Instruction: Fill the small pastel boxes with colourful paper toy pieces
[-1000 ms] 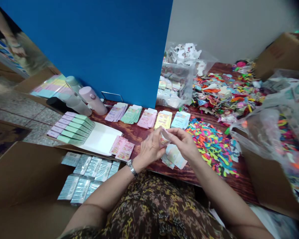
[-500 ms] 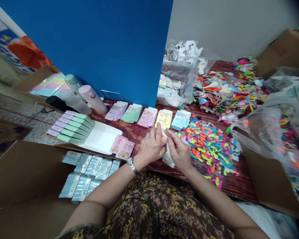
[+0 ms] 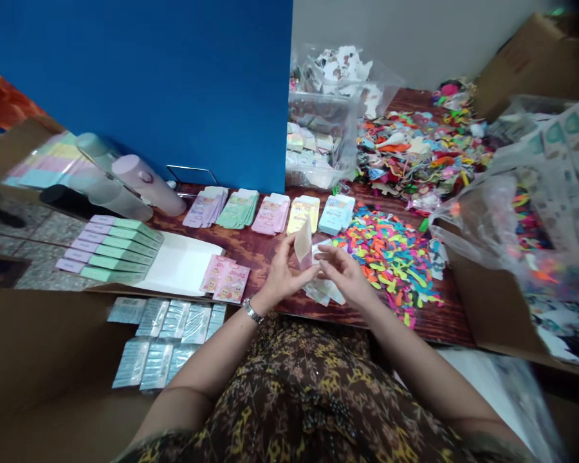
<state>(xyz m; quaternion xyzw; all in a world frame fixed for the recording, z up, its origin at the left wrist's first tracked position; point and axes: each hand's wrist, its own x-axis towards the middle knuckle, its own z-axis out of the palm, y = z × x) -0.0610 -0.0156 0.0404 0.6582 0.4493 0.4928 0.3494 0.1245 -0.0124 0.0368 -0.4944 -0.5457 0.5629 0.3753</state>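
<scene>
My left hand (image 3: 287, 270) grips a small pale paper packet (image 3: 303, 243) that stands upright between thumb and fingers; a pinkish lower part shows. Facing it, my right hand (image 3: 345, 276) has bent fingers spread apart near the packet's right side, with nothing clearly held. Under the hands lie thin pale packets (image 3: 317, 292), partly covered. Beyond them is a row of flat printed paper boxes: purple (image 3: 205, 209), green (image 3: 238, 211), pink (image 3: 271, 215), yellow (image 3: 303, 212) and blue (image 3: 336, 214). Two pink printed packets (image 3: 230, 281) rest left of my left hand.
Loose colourful balloons (image 3: 395, 257) spread at right, with a mixed heap (image 3: 415, 151) behind. A clear plastic bin (image 3: 345, 138) stands by the blue panel (image 3: 197, 77). Purple-green boxes (image 3: 116, 247), a pink bottle (image 3: 149, 186) and an open carton (image 3: 33, 347) are at left.
The packet has been raised upright in my left hand, its pale side now showing. My right hand's fingers have opened away from it. The view has shifted right.
</scene>
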